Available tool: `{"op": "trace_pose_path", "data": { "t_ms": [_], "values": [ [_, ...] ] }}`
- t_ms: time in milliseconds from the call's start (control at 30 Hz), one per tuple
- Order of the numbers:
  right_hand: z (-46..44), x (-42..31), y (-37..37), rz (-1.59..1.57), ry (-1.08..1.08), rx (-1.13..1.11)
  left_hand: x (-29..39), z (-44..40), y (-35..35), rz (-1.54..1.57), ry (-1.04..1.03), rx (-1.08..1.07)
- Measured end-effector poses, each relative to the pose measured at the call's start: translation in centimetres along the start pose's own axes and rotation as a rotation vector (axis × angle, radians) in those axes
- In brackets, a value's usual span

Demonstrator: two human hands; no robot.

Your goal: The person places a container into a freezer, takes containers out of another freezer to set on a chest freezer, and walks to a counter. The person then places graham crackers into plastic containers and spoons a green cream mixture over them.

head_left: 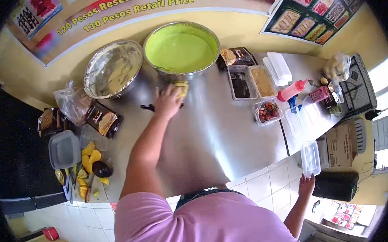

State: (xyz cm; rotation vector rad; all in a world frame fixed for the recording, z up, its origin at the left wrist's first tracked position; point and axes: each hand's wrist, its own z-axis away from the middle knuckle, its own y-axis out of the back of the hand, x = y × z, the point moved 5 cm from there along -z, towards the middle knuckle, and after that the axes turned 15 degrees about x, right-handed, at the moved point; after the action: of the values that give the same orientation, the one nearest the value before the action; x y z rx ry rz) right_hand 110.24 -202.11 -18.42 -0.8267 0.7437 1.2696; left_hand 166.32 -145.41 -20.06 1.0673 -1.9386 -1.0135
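steel counter (pixel 213 133): apparently wiping; left hand (pixel 168 102) on yellow cloth (pixel 182 88), grip unclear; right hand (pixel 307 184) pinches tub (pixel 310 158); next, use flat strokes.

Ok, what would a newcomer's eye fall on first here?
Probably the bright green mixture in the metal bowl at the back of the table, then the smeared bowl to its left. Next, likely the hands: the left hand at a yellow cloth or sponge just in front, the right hand holding a clear container by the table's near right edge.
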Motion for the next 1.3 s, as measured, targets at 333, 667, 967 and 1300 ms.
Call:
{"op": "trace_pose_path", "data": {
  "t_ms": [333, 667, 967, 1300],
  "values": [
    [3.1, -2.7, 5.4, -0.086, 0.011, -0.075, 1.6, 2.2, 1.5, -0.105, 0.341, 0.139],
    [5.6, -5.7, -17.0, -0.071, 0.061, -0.737, 28.1, 21.6, 8.0, 0.473, -0.404, -0.173],
    [2.7, -10.9, -13.2, -0.070, 0.090, -0.771, 16.1, 25.5, 10.1, -0.154, 0.556, 0.063],
    [4.9, -8.9, -14.8, 0.017, -0.017, -0.988, 44.9, 12.6, -1.3, 0.468, 0.002, -0.120]
  ]
}}
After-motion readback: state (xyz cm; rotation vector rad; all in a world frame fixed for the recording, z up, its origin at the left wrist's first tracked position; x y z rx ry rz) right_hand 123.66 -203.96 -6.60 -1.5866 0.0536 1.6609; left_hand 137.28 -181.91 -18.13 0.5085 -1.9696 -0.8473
